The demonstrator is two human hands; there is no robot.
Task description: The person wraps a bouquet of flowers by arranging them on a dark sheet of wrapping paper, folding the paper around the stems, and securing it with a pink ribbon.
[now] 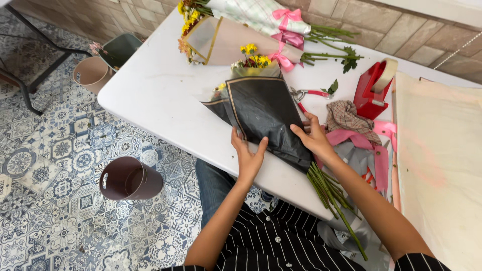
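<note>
A bouquet in black wrapping paper (263,118) is lying at the centre of the frame on the white table (155,95), its green stems (334,200) trailing toward the lower right. The left hand (248,155) is pressing flat, fingers spread, on the paper's near edge; the right hand (314,138) is lying spread on its right side. Just beyond are crowding red-handled snips (306,95), a red tape dispenser (374,88), pink ribbon (361,140) and two wrapped bouquets (241,30) at the top. Buckets (128,178) are standing on the tiled floor, left.

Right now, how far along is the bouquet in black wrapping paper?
Done: two wrapped bouquets with pink ribbon bows lie at the table's far edge. In hand: left hand and right hand press the black wrapping paper around the stems. Left: no ribbon on it yet.
</note>
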